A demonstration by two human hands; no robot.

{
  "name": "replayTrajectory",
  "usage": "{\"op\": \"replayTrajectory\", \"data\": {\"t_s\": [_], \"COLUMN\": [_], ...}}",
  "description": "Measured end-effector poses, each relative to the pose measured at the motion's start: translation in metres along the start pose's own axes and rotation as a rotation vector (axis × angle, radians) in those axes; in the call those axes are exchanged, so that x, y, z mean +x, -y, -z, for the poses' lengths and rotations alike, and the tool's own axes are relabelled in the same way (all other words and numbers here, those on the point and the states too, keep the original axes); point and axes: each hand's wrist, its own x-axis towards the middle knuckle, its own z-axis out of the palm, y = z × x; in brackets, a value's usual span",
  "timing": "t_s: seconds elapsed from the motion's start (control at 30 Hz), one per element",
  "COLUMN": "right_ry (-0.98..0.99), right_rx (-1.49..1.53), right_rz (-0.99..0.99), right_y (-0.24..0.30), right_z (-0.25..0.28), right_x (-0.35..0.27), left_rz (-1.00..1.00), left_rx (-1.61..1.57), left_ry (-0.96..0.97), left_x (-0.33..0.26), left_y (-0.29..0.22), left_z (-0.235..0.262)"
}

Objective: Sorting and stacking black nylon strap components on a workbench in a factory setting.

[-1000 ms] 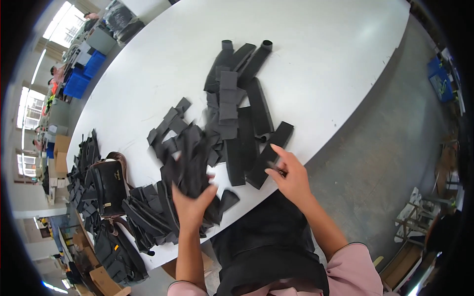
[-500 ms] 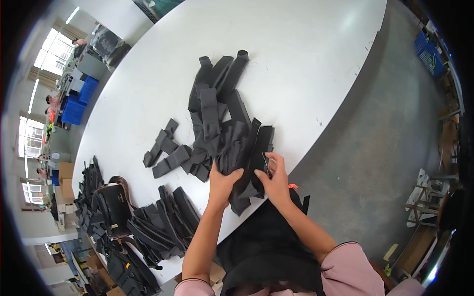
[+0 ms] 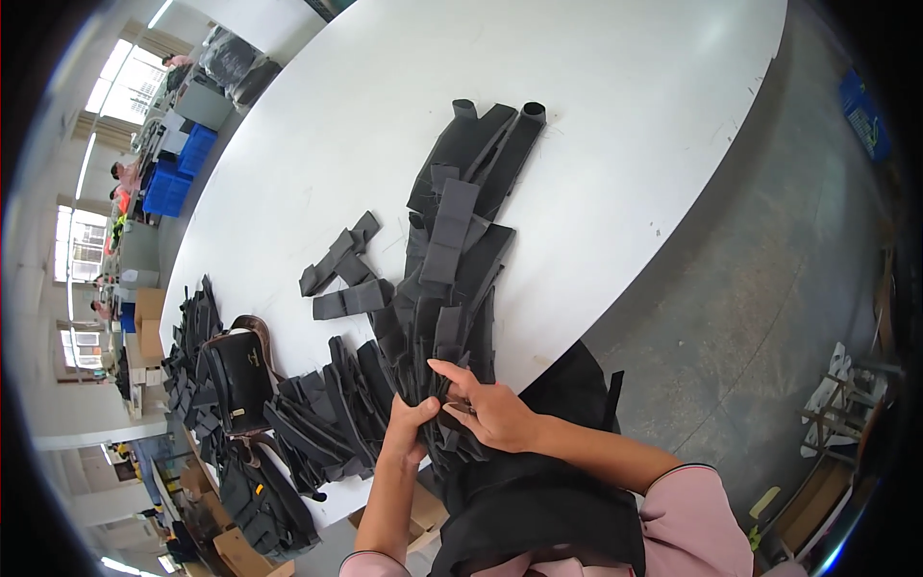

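A long pile of black fabric strips (image 3: 450, 231) runs from the middle of the white table (image 3: 615, 125) down to its near edge. My left hand (image 3: 411, 425) is closed round the near end of a bunch of these strips, thumb on top. Against the same bunch, from the right, presses my right hand (image 3: 495, 415), its fingers bent round the strips and its index finger pointing left. The strips hide most of the left fingers. Both hands are at the table's edge, just before my black apron (image 3: 538, 490). Shorter folded strips (image 3: 348, 300) lie left of the pile.
A black bag with a brown strap (image 3: 240, 380) and further bundles of black strips (image 3: 322, 423) lie along the left edge. Beyond stand blue crates (image 3: 171, 188), cartons (image 3: 149, 322) and people at work. A metal frame (image 3: 832, 413) stands on the floor at right.
Both hands have drawn the near end of the strips toward my body. My right hand has come left, close against the left one. The view has shifted somewhat.
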Motion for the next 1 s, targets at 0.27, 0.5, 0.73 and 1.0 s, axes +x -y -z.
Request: {"op": "replayTrajectory", "data": {"t_s": [0.27, 0.5, 0.73, 1.0], "right_ry": [-0.315, -0.380, -0.190, -0.246], "right_rx": [0.298, -0.624, -0.890, -0.889], "right_rz": [-0.099, 0.159, 0.259, 0.311], "right_y": [0.014, 0.023, 0.024, 0.017], "right_z": [0.027, 0.066, 0.056, 0.042], "right_x": [0.004, 0.060, 0.084, 0.094], "left_rz": [-0.579, -0.544, -0.556, -0.680], "left_rx": [0.367, 0.273, 0.333, 0.385], "left_ry": [-0.508, -0.481, -0.444, -0.414], "left_x": [-0.008, 0.000, -0.003, -0.003], "left_y": [-0.014, -0.041, -0.046, -0.037], "left_z": [-0.012, -0.020, -0.026, -0.022]}}
